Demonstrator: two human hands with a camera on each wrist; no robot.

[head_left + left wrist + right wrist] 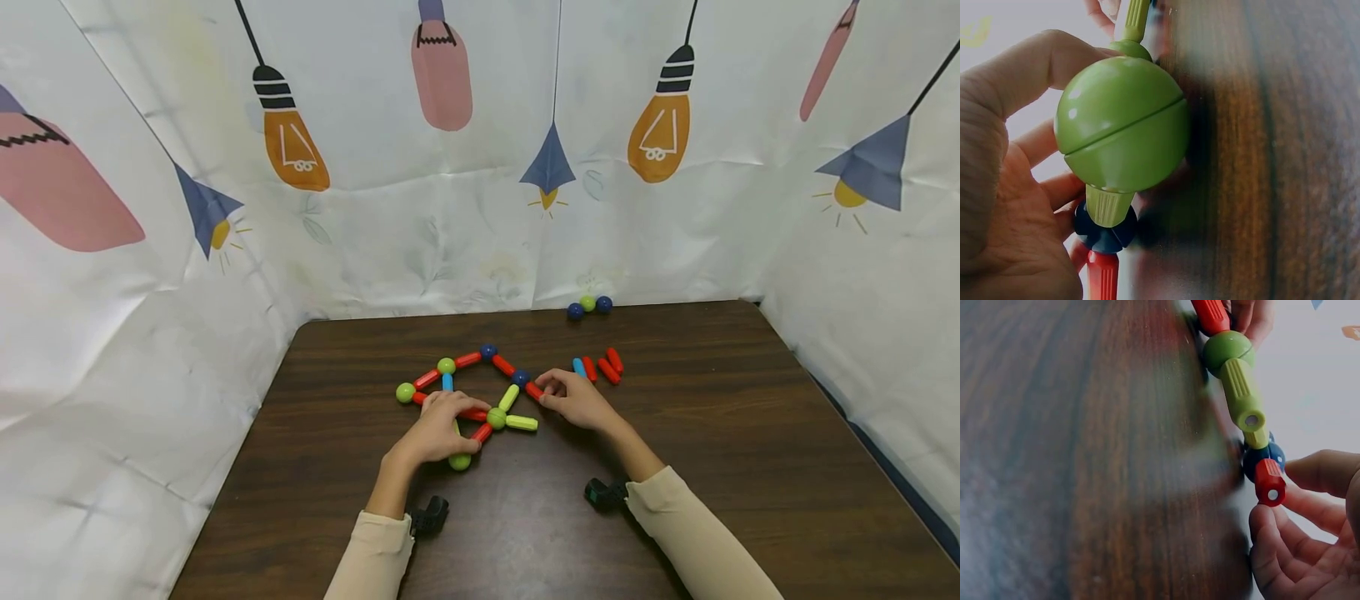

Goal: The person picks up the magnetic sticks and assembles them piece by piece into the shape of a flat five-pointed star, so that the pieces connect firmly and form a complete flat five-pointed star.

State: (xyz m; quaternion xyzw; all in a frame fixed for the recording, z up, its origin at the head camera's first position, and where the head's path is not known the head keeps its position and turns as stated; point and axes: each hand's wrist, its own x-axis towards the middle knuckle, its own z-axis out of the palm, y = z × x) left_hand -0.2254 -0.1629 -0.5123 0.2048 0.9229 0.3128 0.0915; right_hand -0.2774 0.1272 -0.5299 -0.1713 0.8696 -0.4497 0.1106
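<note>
A flat figure of magnetic sticks and balls lies on the table. My left hand (441, 429) reaches over its near left part, gripping a red stick (482, 433) between thumb and fingers, beside the front green ball (460, 462). That ball hides the thumb tip in the left wrist view. At the figure's right side my right hand (576, 402) pinches a red stick (1270, 484) that joins a dark blue ball (521, 379). Between the hands, two yellow-green sticks (522, 423) stick out from another green ball (497, 418), one towards the blue ball.
Several loose red sticks (608, 372) and a light blue stick (578, 367) lie beyond my right hand. Two dark blue balls (604, 304) and a green ball (588, 303) sit at the table's back edge, by the printed curtain (465, 233).
</note>
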